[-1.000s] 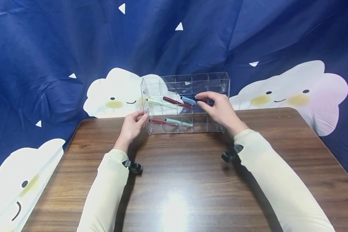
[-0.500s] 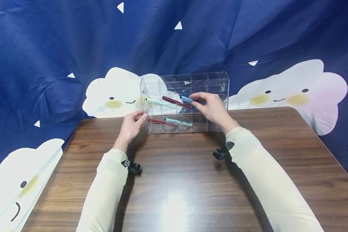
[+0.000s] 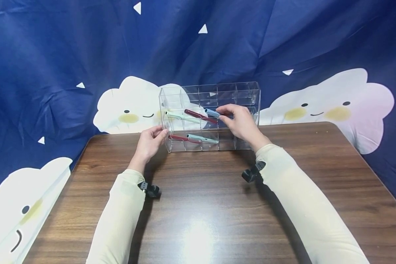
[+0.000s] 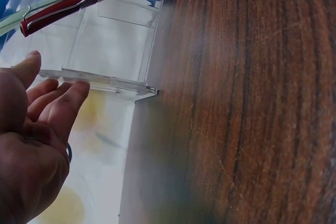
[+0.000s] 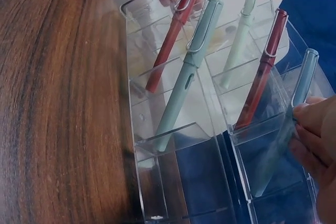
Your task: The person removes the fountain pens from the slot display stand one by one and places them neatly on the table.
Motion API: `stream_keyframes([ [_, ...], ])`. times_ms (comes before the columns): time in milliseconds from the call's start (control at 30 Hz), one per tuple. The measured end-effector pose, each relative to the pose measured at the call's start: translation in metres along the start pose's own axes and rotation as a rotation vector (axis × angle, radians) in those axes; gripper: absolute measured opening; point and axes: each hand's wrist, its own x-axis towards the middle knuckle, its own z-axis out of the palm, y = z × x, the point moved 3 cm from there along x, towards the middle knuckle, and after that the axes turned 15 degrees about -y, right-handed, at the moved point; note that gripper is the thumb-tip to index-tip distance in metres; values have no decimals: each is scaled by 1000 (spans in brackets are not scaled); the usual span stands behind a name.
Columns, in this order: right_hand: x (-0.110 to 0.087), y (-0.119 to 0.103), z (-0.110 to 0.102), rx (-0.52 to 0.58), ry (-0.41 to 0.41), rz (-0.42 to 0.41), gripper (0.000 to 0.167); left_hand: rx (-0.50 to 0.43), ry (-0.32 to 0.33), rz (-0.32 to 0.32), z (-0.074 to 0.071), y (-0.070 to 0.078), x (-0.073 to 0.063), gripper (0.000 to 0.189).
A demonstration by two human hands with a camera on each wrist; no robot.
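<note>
A clear acrylic compartment rack [image 3: 209, 85] stands near the table's far edge. My left hand [image 3: 148, 145] holds its left side wall, thumb in front and fingers behind in the left wrist view. My right hand [image 3: 242, 123] pinches a blue clip pen [image 5: 304, 74] below its cap; the pen's lower end is inside an upper-tier compartment. Left of it in that tier lean a dark red pen [image 3: 194, 114] and a pale green pen [image 3: 176, 116]. The lower tier holds a red pen [image 5: 173, 38] and a mint green pen [image 5: 184, 82].
The brown wooden table [image 3: 198, 190] stretches in front of the rack. A blue curtain [image 3: 198, 47] with white clouds hangs close behind. Small black cameras [image 3: 249, 175] sit at both wrists.
My right hand has moved left along the upper tier with the blue pen, then stays nearly still over the last half second. The left hand keeps its place on the rack.
</note>
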Motion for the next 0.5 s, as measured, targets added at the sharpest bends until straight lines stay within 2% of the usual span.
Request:
stream_keyframes([
  [167,-1,-1,-1,21,4,22,30,1,-1,4,-1,-1,1,46],
  [500,-2,0,-3,59,75,-80,28,-6,-3,-14,0,-2,1,48],
])
